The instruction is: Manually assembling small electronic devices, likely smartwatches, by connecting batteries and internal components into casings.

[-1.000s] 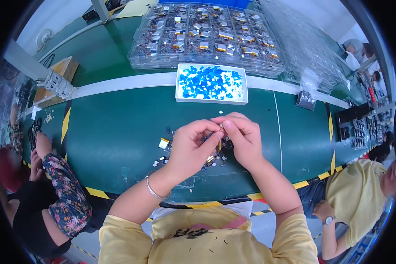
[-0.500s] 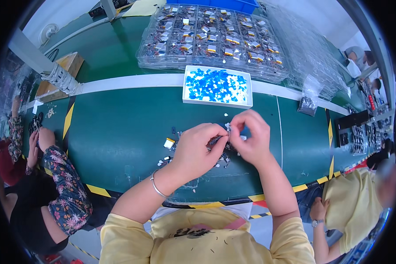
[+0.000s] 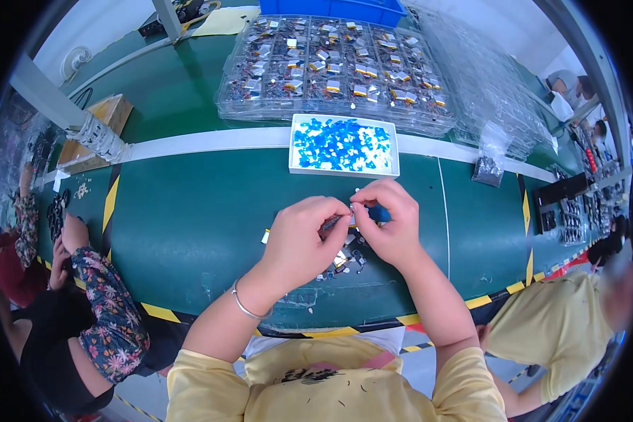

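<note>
My left hand point(image 3: 304, 233) and my right hand point(image 3: 388, 226) meet above the green bench, with their fingertips almost touching. Both are pinched closed on something tiny; what it is stays hidden between the fingers. A bit of blue point(image 3: 380, 213) shows beside my right fingers, and I cannot tell whether it is held. Under and between my hands lies a loose heap of small electronic parts point(image 3: 346, 261). A small silver-and-yellow battery point(image 3: 265, 236) pokes out beside my left hand. Beyond them stands a white box point(image 3: 344, 171) full of small blue-and-white pieces.
Behind the box, a clear compartment tray point(image 3: 260, 109) holds wired batteries, with a blue bin point(image 3: 330, 8) past it. Empty-looking clear trays point(image 3: 485, 77) and a bag of dark parts point(image 3: 488, 169) are at right. Co-workers sit on both sides; a wooden box point(image 3: 112, 116) is left.
My hands have come closer together and shifted slightly left, now covering more of the loose parts. The co-worker at the left has moved their hands.
</note>
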